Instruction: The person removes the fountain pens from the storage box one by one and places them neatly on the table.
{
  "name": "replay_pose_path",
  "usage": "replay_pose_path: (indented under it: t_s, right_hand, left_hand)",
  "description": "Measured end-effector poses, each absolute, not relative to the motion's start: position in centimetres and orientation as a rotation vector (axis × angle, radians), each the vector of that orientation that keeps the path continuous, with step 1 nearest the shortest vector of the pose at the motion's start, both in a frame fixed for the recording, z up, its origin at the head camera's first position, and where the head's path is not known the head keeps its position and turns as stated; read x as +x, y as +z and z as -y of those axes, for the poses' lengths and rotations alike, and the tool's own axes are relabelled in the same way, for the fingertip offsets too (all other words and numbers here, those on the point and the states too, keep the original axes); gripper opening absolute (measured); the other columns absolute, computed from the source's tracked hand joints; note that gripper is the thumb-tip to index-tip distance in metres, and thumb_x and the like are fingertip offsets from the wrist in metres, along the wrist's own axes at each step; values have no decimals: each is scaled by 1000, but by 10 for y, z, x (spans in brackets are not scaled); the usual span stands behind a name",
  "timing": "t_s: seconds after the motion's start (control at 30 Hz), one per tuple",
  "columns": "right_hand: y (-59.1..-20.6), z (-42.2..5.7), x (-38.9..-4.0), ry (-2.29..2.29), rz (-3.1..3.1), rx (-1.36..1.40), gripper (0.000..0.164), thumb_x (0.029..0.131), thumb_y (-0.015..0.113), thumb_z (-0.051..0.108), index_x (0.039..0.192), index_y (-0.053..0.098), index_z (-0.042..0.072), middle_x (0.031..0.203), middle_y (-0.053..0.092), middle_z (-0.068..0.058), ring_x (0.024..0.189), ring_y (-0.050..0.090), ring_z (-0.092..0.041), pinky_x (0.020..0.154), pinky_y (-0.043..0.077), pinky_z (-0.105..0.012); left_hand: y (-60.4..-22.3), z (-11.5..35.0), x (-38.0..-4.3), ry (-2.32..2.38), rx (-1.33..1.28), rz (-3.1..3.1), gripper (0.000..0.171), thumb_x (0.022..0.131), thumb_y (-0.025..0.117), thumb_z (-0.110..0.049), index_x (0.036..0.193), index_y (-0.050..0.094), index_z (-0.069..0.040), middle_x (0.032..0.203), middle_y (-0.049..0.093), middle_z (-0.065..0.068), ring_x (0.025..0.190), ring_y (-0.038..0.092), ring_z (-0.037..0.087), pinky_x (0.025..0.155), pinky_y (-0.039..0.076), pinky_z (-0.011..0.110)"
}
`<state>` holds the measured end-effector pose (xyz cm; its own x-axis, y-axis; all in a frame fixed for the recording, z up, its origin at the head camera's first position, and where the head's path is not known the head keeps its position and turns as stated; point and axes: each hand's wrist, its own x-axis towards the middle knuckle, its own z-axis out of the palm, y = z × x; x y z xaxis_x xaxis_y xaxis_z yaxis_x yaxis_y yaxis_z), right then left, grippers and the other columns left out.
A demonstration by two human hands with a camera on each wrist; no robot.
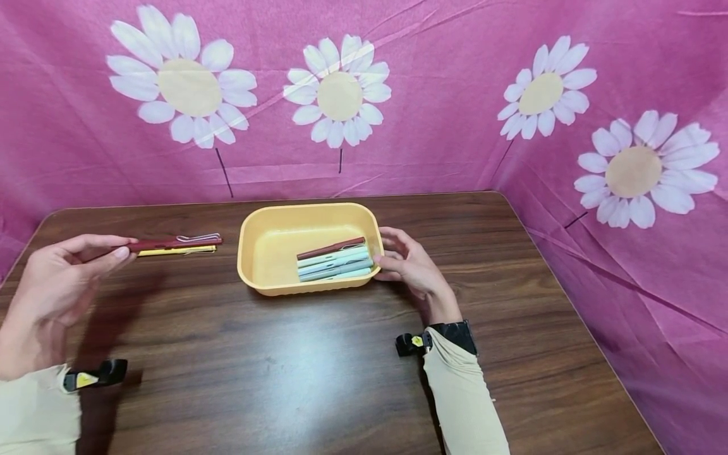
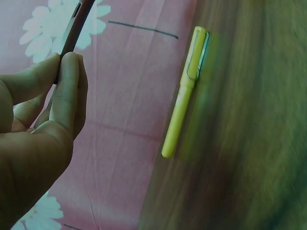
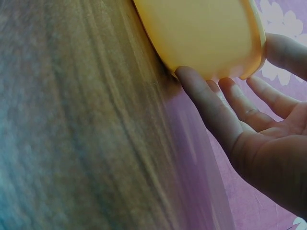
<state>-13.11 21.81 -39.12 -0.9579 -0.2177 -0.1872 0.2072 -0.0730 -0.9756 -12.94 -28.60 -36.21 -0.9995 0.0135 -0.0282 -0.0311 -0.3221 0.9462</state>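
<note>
Between held pen and tray rim lies room.

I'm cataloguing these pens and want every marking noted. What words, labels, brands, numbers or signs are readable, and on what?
No word, brand, number or sign can be read.
Left-wrist yellow label: any mark is too small to read.
Right-wrist yellow label: dark mark, too small to read.
Held dark red pen and yellow pen: no legible lettering.
Pens in the yellow tray: too small to read.
</note>
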Motion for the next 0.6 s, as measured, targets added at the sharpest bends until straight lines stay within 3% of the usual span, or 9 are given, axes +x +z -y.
replay_pose_path:
  t_s: [0.07,0.13,0.4,0.6]
  right_hand:
    - [-392,-218,-131,-2112,-1918,-10,66,94,61,-10,153,33,1,149,41,-26,126,52,-40,86,58,-46]
    - [-392,-218,-131,-2111,-1922,-10,66,94,61,-10,153,33,2,149,41,-26,125,53,-40,86,58,-47]
    - [-391,-219,-132,-2104,-1924,6,65,95,61,-10,152,35,2,148,43,-25,124,53,-39,85,59,-47]
    - [-392,-218,-131,-2102,-1924,4,65,95,61,-10,153,34,2,149,42,-26,125,53,-39,86,58,-47]
  left_hand:
    - [-367,289,-129,2551,12,-1770,29,92,59,21,103,78,2,91,77,9,68,72,8,55,54,15]
    - [-372,291,-130,2602,64,-1689,30,91,55,24,103,76,7,94,77,13,83,76,18,73,58,25]
    - [-391,302,-133,2660,162,-1447,32,92,47,29,101,73,14,94,75,21,84,75,25,78,57,31]
    - [-402,312,-134,2599,152,-1421,34,94,44,27,102,74,12,98,75,17,87,75,25,82,57,29]
